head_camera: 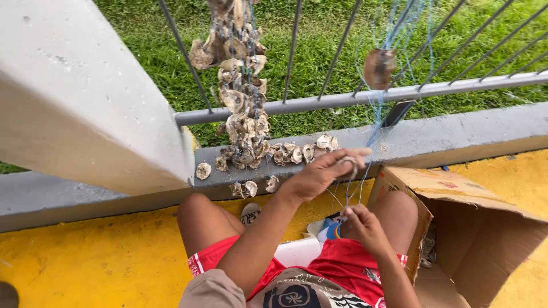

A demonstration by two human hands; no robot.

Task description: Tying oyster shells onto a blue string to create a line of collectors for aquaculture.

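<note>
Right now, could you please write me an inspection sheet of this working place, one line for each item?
Surface: grey concrete ledge under a metal railing; yellow floor below.
Job's things: left hand holds a shell at the ledge; right hand pinches thin blue line; a single shell hangs on that line.
Clutter: strung shell cluster on the railing; loose shells on the ledge; open cardboard box beside the right knee.
Fingers: both hands closed on their things.
Cables: only the blue line.
Surroundings: grass behind the railing; concrete post at left.
</note>
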